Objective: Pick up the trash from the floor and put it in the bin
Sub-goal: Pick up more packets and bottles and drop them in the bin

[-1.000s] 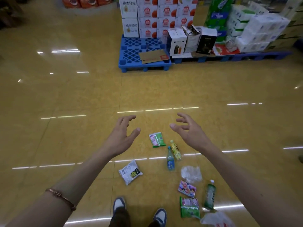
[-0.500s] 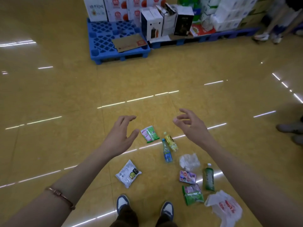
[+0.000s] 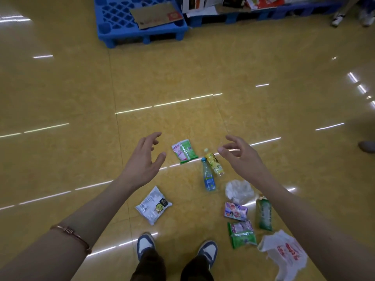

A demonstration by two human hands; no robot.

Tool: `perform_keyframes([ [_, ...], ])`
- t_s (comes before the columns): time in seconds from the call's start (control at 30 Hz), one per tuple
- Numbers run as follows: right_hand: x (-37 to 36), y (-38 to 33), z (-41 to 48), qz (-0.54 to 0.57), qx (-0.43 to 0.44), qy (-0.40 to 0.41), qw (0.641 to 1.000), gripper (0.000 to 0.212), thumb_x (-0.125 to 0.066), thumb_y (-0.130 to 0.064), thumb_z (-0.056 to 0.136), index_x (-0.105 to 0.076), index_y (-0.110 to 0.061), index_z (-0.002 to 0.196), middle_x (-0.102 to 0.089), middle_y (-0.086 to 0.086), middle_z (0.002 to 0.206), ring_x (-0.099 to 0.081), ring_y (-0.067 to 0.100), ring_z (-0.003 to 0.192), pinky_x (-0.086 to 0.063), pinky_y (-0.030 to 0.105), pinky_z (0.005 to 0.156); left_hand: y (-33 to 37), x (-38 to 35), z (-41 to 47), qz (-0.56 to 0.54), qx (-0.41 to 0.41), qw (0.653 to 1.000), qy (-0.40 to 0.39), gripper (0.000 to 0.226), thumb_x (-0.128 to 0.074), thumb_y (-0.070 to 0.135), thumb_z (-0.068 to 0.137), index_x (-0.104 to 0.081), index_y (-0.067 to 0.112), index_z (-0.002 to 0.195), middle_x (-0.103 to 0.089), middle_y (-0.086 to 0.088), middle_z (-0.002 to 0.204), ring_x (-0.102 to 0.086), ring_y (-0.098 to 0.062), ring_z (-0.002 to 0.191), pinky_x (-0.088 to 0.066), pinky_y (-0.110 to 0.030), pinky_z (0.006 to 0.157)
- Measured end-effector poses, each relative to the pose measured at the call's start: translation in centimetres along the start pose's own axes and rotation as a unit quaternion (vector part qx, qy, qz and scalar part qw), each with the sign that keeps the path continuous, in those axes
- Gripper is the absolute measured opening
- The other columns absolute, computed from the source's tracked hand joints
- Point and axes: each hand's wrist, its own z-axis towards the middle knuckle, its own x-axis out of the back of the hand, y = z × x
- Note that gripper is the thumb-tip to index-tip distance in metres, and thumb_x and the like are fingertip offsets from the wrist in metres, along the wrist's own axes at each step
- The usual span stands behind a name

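Left hand (image 3: 142, 159): held out above the floor (image 3: 60, 88), fingers spread and loosely bent, gripping nothing; a bracelet (image 3: 71, 233) on the forearm.
Right hand (image 3: 241, 157): same posture, fingers apart, nothing held; in this view its thumb tip lies just beside the cap of the yellow bottle.
Trash, location: all lying on the floor ahead of the shoes (image 3: 145, 243), mostly under and right of the right arm.
Yellow bottle (image 3: 214, 164): on its side, long axis running away from the person, cap at the far end, leaning slightly left.
Blue bottle (image 3: 208, 177): on its side, cap far end; the two cap ends meet, the bases spread apart.
Green bottle (image 3: 264, 214): lying lengthwise near-to-far; its far end is partly behind the right forearm.
Packets: green-and-pink packet (image 3: 184, 151) between the hands; white packet (image 3: 153, 205) below the left forearm; purple packet (image 3: 235, 210) just above green packet (image 3: 241, 234).
Plastic: crumpled clear plastic (image 3: 239, 191); white plastic bag (image 3: 284, 252) partly covered by the right arm.
Bottle contents: cannot tell.
Blue pallet (image 3: 113, 23): carries a cardboard sheet (image 3: 156, 15); goods on the neighbouring pallet are cut off by the top edge.
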Motion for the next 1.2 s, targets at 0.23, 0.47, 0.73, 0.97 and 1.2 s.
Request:
perform_keyframes([
  [0.23,-6.0,10.3,4.8,-0.013,-0.022,-0.047,0.999,0.056,-0.063,-0.043,0.086,-0.045,-0.025,0.136,-0.059,-0.008,0.115,-0.058,-0.001,0.092,-0.045,0.013,0.067,-9.4,-8.7,0.5,0.02,0.018,0.999,-0.039,0.059,-0.06,0.03,0.089,-0.031,0.034,0.14,-0.042,0.009,0.119,-0.05,-0.011,0.102,-0.038,-0.025,0.077],
  [0.47,-13.0,21.8,10.4,-0.024,-0.033,-0.054,0.998,0.056,-0.065,-0.042,0.085,-0.046,-0.026,0.135,-0.061,-0.006,0.114,-0.06,0.004,0.092,-0.043,0.013,0.067,-20.7,-17.8,1.8,0.049,0.032,0.995,-0.085,0.067,-0.066,0.031,0.085,-0.029,0.032,0.141,-0.041,0.01,0.118,-0.049,-0.013,0.099,-0.042,-0.029,0.081],
  [0.73,-19.9,32.7,17.2,-0.054,-0.03,-0.071,0.996,0.059,-0.064,-0.046,0.085,-0.044,-0.027,0.137,-0.058,-0.009,0.113,-0.059,0.012,0.1,-0.052,0.031,0.081,-32.3,-25.2,6.1,0.146,-0.033,0.982,-0.113,0.057,-0.064,0.032,0.087,-0.038,0.029,0.137,-0.045,0.001,0.129,-0.047,-0.021,0.112,-0.038,-0.031,0.091],
  [0.97,-24.3,39.6,23.0,-0.086,-0.019,-0.082,0.993,0.065,-0.064,-0.049,0.084,-0.041,-0.025,0.14,-0.055,-0.005,0.12,-0.056,0.014,0.104,-0.045,0.028,0.078,-39.9,-30.3,9.2,0.237,-0.043,0.959,-0.146,0.055,-0.06,0.046,0.086,-0.038,0.035,0.136,-0.032,0.003,0.14,-0.04,-0.024,0.122,-0.042,-0.036,0.094],
  [1.2,-26.4,45.4,25.7,-0.268,-0.023,-0.064,0.961,0.07,-0.061,-0.048,0.086,-0.034,-0.021,0.145,-0.03,0.014,0.149,-0.03,0.032,0.137,-0.031,0.042,0.108,-45.5,-33.0,8.6,0.423,-0.033,0.845,-0.326,0.081,-0.066,0.062,0.072,-0.03,0.041,0.14,-0.014,0.005,0.151,-0.018,-0.023,0.138,-0.027,-0.042,0.109],
])
